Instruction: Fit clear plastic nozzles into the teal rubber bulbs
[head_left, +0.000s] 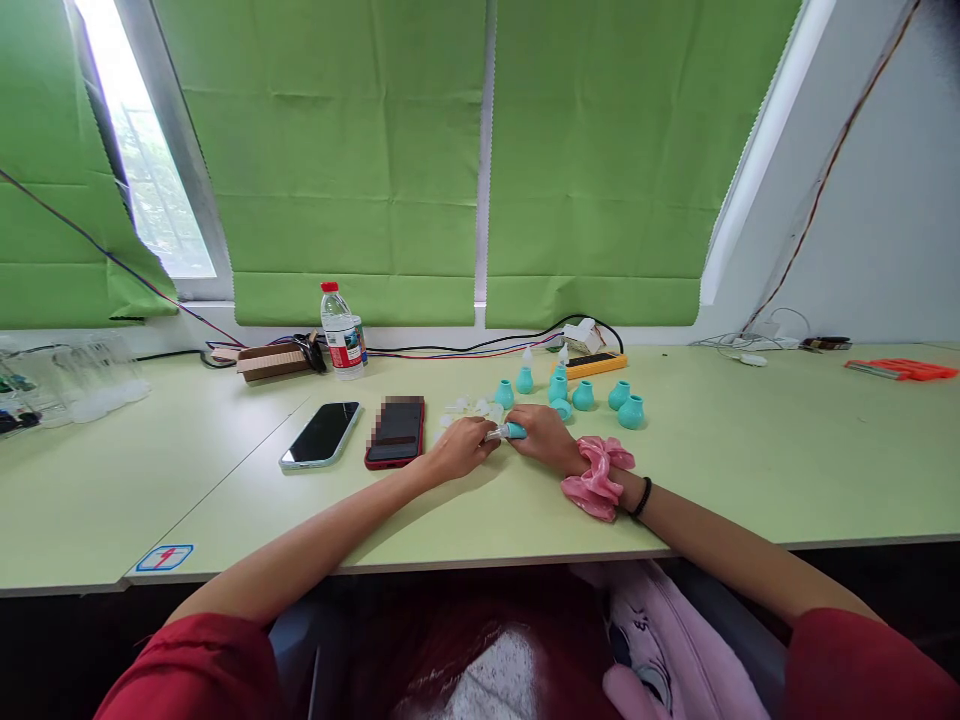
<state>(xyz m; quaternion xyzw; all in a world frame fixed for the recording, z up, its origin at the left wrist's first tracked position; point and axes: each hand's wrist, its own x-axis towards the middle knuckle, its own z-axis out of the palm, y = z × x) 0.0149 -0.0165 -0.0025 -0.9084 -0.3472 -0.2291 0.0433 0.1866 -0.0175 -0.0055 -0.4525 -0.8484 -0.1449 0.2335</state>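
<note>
Here's the pale green bench (465, 520), its near edge on this side of both grips. The left grip (463, 446) pinches the clear tip (495, 434), the right grip (549, 440) wraps the body of a small, rounded teal bulb (516, 430) held sideways between them! Left of the grips, two phones (322, 437); just beyond, more teal bulbs (583, 396); farther back, a red-capped bottle (342, 332), then tall green blinds (600, 150).

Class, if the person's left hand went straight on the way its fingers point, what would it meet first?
The left hand would first meet the clear-tipped teal piece at its fingertips, then probably the right hand; exact depth is unclear.
</note>
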